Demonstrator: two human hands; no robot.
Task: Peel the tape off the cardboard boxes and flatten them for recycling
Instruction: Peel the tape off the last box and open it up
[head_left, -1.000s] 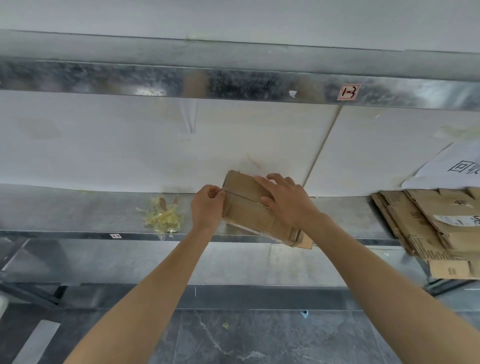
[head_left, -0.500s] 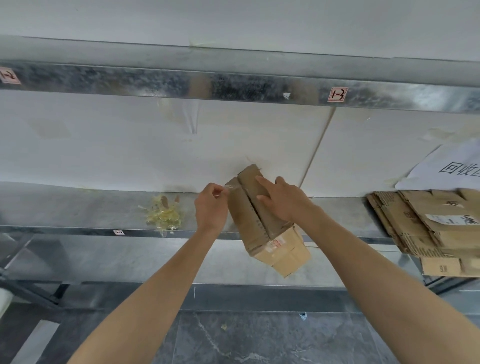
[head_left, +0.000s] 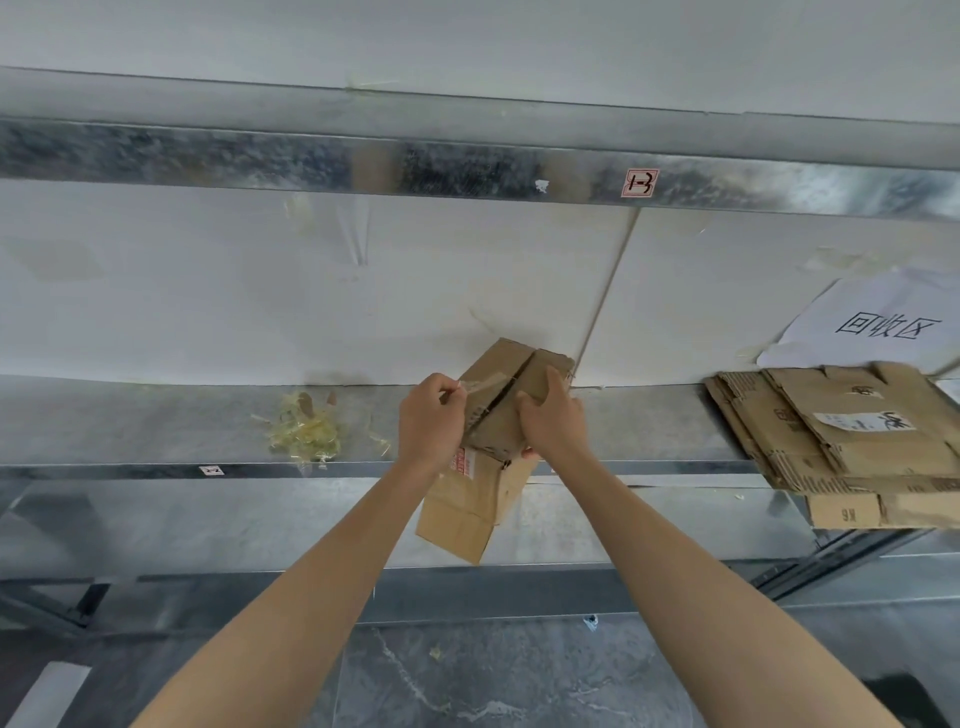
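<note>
The small brown cardboard box (head_left: 496, 431) hangs tilted at the front edge of the grey metal shelf (head_left: 156, 423), clamped in the grip of the right hand (head_left: 553, 421). The left hand (head_left: 431, 421) pinches the box's clear tape strip (head_left: 480, 387) in its grip.

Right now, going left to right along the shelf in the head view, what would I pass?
Wad of peeled tape → left hand, pinching a tape strip → cardboard box → right hand, gripping the box → stack of flattened cardboard.
</note>
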